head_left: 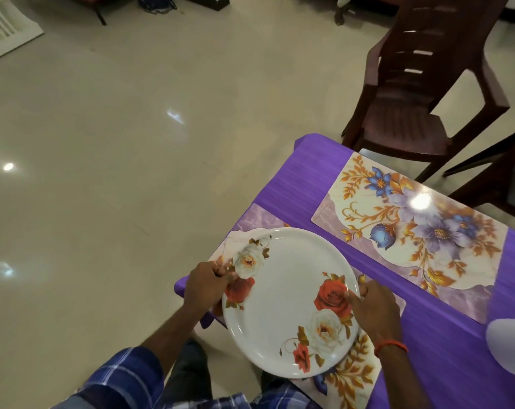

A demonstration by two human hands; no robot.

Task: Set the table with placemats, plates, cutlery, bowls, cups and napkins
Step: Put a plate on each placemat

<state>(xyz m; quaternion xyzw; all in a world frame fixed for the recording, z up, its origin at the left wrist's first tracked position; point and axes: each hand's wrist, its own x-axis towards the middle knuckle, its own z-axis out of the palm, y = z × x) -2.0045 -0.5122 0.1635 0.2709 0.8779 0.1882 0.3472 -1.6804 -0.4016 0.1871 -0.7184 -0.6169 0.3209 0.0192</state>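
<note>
Most of the near placemat (355,371) is hidden under the plate (288,302). Only its lilac far-left corner and a strip of orange leaves at its near right edge show. Whether the plate rests on this mat or is held just above it cannot be told. The fingers of both hands pass under the rim and are out of sight. At the right edge, a pale rounded thing (510,346) is cut off and too blurred to name. A second chair on the far right shows only its dark legs, and the surface (309,172), under a purple cloth, runs out of frame on the right.

The plate is round and white with a raised rim. It has a white and a red rose printed at the left, and red and white roses with brown leaves at the right and near side. It lies over the near left corner of the surface. The left hand (209,286) grips its left rim with the thumb on top. The right hand (374,308), with an orange thread (390,348) at the wrist, grips the right rim in the same way.

Beyond the plate lies the far placemat (412,231), flat, printed with blue and violet flowers, with a lamp's glare on it. A brown chair (412,84) stands at the far side on the glossy floor.
</note>
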